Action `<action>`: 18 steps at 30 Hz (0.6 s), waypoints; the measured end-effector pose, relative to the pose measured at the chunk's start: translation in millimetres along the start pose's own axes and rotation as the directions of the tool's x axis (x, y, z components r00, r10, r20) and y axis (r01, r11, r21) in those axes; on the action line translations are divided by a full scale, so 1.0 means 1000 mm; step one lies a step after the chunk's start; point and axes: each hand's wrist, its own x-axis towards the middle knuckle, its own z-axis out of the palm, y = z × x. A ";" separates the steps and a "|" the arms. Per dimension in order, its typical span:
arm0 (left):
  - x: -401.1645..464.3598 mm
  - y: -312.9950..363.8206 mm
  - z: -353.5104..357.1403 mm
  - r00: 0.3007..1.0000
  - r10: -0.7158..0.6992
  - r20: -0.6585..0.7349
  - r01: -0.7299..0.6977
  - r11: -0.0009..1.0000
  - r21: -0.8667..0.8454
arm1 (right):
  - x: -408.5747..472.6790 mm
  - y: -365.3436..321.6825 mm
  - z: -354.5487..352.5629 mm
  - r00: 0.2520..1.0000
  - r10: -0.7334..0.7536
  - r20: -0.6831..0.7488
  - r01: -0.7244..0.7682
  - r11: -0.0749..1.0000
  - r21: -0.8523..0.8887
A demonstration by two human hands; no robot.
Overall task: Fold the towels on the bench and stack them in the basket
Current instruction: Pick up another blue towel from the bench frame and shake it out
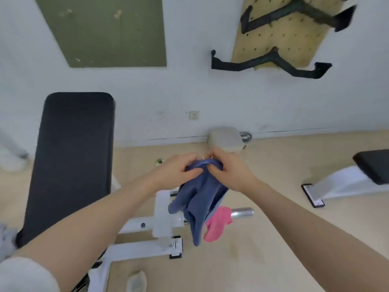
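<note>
A blue towel (200,199) hangs in the air in front of me, bunched and drooping down. My left hand (176,171) and my right hand (229,171) both pinch its top edge, close together. A pink towel (216,224) shows just behind and below the blue one, near a chrome bar; what holds it up is hidden. The black padded bench (73,161) with a white frame (162,216) stands to the left. A grey-white cloth (6,237) lies at the bench's near left edge. No basket is in view.
A beige box (227,139) sits on the floor by the wall. A second bench (372,165) with a white leg stands at the right. Black brackets on a pegboard (282,32) hang on the wall. A slipper (136,281) shows on the wooden floor below.
</note>
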 end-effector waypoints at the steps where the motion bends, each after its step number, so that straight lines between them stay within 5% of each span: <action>1: 0.018 0.020 0.017 0.999 0.035 0.028 -0.034 0.999 -0.011 | -0.019 0.020 -0.021 0.999 0.026 -0.027 -0.027 1.000 -0.013; 8: 0.131 0.137 0.127 0.949 0.242 0.203 -0.231 0.970 -0.078 | -0.113 0.137 -0.140 0.963 0.233 -0.139 -0.242 0.968 -0.059; 18: 0.321 0.260 0.253 0.820 0.343 0.458 -0.377 0.926 -0.018 | -0.171 0.320 -0.269 0.819 0.471 -0.327 -0.492 0.871 0.022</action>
